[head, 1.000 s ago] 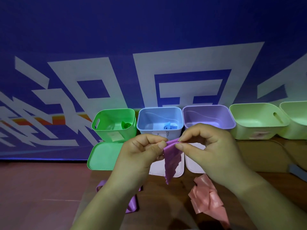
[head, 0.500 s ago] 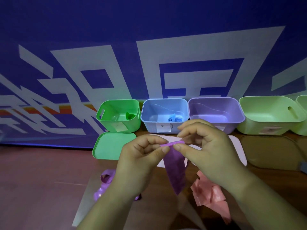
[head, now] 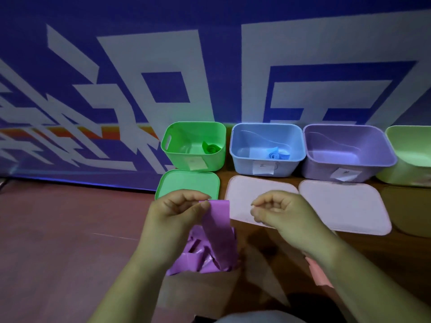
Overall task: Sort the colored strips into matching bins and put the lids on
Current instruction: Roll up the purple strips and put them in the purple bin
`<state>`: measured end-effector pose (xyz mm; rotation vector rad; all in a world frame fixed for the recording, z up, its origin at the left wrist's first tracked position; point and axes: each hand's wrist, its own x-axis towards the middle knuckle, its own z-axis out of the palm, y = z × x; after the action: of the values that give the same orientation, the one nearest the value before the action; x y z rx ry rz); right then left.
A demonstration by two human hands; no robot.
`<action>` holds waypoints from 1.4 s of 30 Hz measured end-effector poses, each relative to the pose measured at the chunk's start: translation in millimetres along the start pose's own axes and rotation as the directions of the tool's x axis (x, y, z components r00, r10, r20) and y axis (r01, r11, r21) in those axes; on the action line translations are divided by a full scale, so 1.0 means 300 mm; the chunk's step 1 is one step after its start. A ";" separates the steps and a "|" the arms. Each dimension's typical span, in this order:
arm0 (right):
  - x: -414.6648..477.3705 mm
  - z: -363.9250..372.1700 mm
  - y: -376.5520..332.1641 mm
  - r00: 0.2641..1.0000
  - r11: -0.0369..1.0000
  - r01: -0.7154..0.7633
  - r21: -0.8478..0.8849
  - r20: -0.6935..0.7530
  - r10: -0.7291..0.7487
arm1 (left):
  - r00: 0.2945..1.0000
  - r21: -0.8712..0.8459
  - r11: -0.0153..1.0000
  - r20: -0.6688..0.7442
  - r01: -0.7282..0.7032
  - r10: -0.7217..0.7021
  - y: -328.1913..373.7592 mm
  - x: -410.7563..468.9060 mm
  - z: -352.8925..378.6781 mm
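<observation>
Four bins: green bin point(head: 179, 160), blue bin point(head: 242, 167), purple bin point(head: 320, 170), pale green bin point(head: 401, 170) cut by the frame edge. Four lids on the bench point(head: 261, 243): green lid point(head: 186, 183), first pale lid point(head: 256, 190), second pale lid point(head: 345, 206), dark lid point(head: 408, 206). Three paper labels point(head: 197, 163) point(head: 263, 169) point(head: 345, 174) on bin fronts. Strips: one green roll point(head: 211, 149), one blue roll point(head: 275, 156), one purple strip point(head: 218, 226) held up; purple heap point(head: 198, 259) and pink strips point(head: 317, 273) uncountable. Two hands: left hand point(head: 177, 213), right hand point(head: 284, 213).

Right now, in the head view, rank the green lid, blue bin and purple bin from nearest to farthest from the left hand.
1. Green lid, just beyond the left hand, which pinches the purple strip.
2. Blue bin, back row, up and to the right.
3. Purple bin, back row, farther right still.
</observation>
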<state>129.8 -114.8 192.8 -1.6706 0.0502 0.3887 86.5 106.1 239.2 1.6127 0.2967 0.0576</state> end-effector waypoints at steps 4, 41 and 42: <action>0.090 0.151 0.221 0.978 0.946 -0.211 -0.248 -0.048 0.205 | 0.993 -0.003 0.993 0.000 0.116 -0.116 -0.095 0.077 -0.189; 0.063 0.278 -0.184 0.877 0.976 0.205 0.069 -0.455 -0.152 | 0.972 -0.131 0.983 0.215 0.129 -0.099 -0.008 0.354 -0.383; 0.052 0.263 -0.208 0.874 0.972 0.232 0.039 -0.447 -0.190 | 0.974 -0.125 0.986 0.210 0.114 -0.086 0.004 0.344 -0.370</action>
<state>142.7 -26.3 241.2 -1.6238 0.2172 -0.1644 162.1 237.4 233.1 1.4523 0.2101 -0.1613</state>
